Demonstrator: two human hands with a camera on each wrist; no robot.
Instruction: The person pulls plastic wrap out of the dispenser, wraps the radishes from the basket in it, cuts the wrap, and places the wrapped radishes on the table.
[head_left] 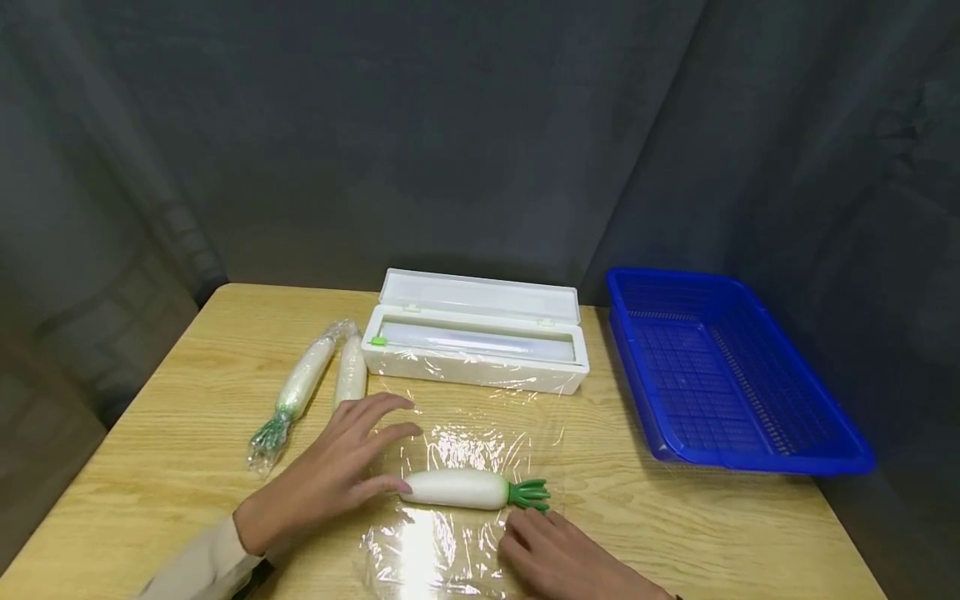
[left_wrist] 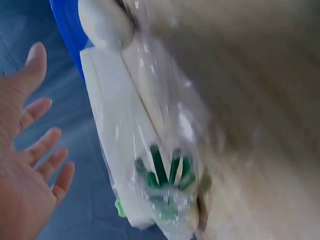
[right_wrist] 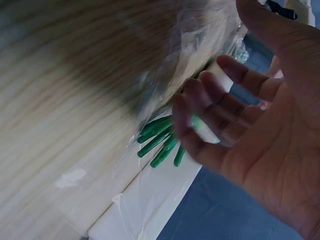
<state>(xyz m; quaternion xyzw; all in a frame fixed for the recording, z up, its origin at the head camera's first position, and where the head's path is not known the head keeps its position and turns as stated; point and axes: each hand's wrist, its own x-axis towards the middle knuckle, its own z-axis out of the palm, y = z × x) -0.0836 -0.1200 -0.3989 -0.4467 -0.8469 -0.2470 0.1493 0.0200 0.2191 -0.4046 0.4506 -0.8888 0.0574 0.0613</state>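
A white radish (head_left: 457, 489) with green leaves lies sideways on a sheet of cling film (head_left: 450, 546) spread on the table. My left hand (head_left: 330, 467) is over the film's left side with fingers spread, its thumb at the radish's pointed end; whether it touches is unclear. By the leaves, my right hand (head_left: 558, 554) is low over the film, fingers loosely bent. In the right wrist view, no grip shows between those fingers and the leaves (right_wrist: 160, 140). Behind the radish stands a white cling film box (head_left: 472, 369), lid raised, with a roll inside.
Left of the box lie two film-wrapped radishes, one (head_left: 303, 379) with its leaves toward me and another (head_left: 351, 371) partly behind my left hand. A blue plastic basket (head_left: 757, 461) stands at the right edge of the wooden table (head_left: 675, 533). A dark curtain (head_left: 450, 142) hangs behind.
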